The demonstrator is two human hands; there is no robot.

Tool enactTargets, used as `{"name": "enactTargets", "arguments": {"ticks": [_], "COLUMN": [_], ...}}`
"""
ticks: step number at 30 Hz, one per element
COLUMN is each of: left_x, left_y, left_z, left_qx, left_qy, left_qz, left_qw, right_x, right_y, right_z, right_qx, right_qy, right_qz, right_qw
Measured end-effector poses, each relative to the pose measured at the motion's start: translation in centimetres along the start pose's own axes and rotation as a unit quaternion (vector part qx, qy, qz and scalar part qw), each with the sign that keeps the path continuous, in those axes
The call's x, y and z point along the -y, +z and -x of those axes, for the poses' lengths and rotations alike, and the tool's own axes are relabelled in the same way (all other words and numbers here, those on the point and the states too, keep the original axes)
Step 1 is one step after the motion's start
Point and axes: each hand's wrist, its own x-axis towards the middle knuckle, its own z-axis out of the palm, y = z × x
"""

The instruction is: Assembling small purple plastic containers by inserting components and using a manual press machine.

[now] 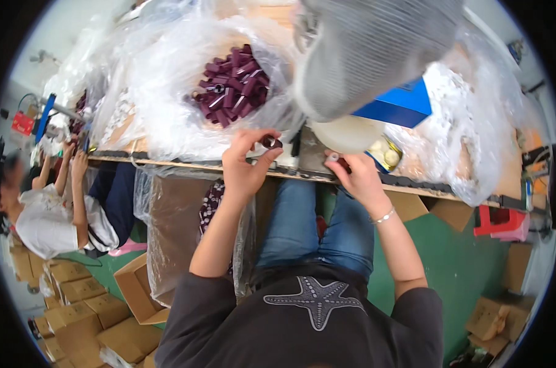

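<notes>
Over the table's near edge, my left hand (244, 165) pinches a short, hollow maroon tube (270, 141) between thumb and fingers, its open end showing. To its right, my right hand (361, 178) is closed around a small dark part (340, 161) with a pale tip, partly hidden by the fingers; its exact kind is unclear. The hands are apart, with a gap between them. Beyond my left hand, a pile of similar maroon tubes (232, 89) lies in a clear plastic bag (161, 80).
A large grey ribbed object (376, 52) hangs close overhead, partly covering a blue box (407, 101) and a whitish round piece (348, 134). A small container (388, 156) holds pale round pieces. Another person (60, 214) works at the left. Cardboard boxes (75, 322) stand behind them.
</notes>
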Motion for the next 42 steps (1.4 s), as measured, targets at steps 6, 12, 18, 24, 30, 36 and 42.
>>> {"name": "enactTargets", "arguments": {"ticks": [6,12,18,24,30,36,42], "left_x": [-2.3,-2.0,-2.1,-1.4,-0.6,0.6,1.2], "left_y": [7.4,9.6,10.2,10.1,10.5,10.1,10.4], "left_z": [1.6,1.8,1.7,1.7,1.5,2.4,2.5], "left_qx": [-0.020,0.076,0.040,0.056,0.071,0.069,0.077], "left_qy": [-0.138,-0.090,-0.082,-0.076,-0.053,-0.023,-0.009], "left_qz": [0.284,0.074,0.051,0.063,0.040,0.022,0.032], "left_qw": [0.949,0.990,0.994,0.994,0.995,0.997,0.996], "right_x": [2.1,1.6,0.6,1.2,0.9,-7.9,-19.6], "right_y": [-3.2,-5.9,-6.8,-6.3,-8.9,-20.4,-27.1], "right_z": [3.6,9.2,11.7,11.5,11.8,9.2,6.8], "right_qx": [-0.111,-0.113,-0.134,-0.102,-0.105,-0.396,-0.170], "right_qy": [0.072,0.137,0.199,0.190,0.184,0.204,0.314], "right_qz": [-0.054,-0.028,-0.024,-0.038,-0.026,0.124,0.251], "right_qw": [0.990,0.984,0.971,0.976,0.977,0.887,0.900]}}
